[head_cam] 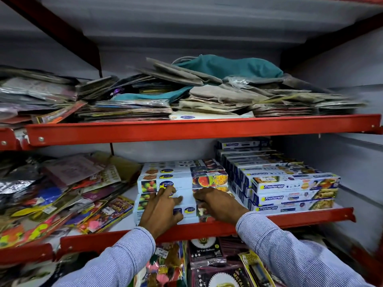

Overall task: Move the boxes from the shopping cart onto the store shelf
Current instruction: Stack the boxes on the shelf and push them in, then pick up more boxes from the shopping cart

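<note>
A stack of long white foil boxes [182,179] with fruit pictures lies on the middle store shelf [279,219], which has a red front lip. My left hand [161,212] rests flat on the front of the lower boxes, fingers spread. My right hand [217,204] presses the same boxes a little to the right, fingers curled against their face. Neither hand lifts a box clear. Beside them on the right stands a stack of blue and white Freshwrapp boxes [290,187]. No shopping cart is in view.
Loose coloured party packets [62,195] are heaped on the left of the same shelf. The upper shelf [186,127] carries folded bags and a teal cloth [228,66]. Packets of foil balloons [207,255] hang below the lip.
</note>
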Action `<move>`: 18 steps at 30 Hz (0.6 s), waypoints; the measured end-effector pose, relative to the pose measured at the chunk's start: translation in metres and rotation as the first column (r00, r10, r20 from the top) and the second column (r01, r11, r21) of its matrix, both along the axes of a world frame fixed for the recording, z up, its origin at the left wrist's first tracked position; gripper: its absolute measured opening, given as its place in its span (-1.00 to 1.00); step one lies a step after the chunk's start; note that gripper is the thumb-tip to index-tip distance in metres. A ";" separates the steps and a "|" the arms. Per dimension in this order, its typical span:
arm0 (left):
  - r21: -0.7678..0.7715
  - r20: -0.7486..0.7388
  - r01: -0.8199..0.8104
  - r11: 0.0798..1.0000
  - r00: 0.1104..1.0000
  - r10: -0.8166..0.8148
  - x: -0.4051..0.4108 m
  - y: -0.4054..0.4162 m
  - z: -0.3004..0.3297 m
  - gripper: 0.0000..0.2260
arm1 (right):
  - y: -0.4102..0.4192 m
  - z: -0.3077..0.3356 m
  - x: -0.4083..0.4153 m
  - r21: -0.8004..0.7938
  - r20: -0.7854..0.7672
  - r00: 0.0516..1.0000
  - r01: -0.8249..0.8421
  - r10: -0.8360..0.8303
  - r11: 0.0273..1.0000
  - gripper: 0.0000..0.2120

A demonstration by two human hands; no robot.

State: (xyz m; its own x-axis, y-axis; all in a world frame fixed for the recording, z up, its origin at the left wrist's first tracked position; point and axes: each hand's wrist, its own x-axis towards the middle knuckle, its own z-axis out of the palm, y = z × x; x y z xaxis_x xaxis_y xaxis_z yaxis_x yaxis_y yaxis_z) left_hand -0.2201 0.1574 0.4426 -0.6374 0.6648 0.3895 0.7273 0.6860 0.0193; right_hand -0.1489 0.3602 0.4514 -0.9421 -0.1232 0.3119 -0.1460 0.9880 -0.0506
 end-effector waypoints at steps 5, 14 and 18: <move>-0.027 -0.096 -0.025 0.999 0.995 0.022 0.011 -0.008 -0.009 -0.49 | -0.009 -0.003 0.014 0.056 0.011 0.998 0.059 -0.059 0.997 -0.60; 0.046 -0.183 0.040 0.998 0.983 -0.031 0.103 -0.062 -0.090 -0.26 | -0.057 -0.088 0.107 -0.005 -0.055 0.970 0.236 -0.235 0.972 -0.34; -0.032 -0.048 0.032 0.999 0.998 -0.033 0.139 -0.088 -0.149 -0.26 | -0.085 -0.147 0.151 -0.040 -0.005 0.966 0.260 -0.260 0.965 -0.34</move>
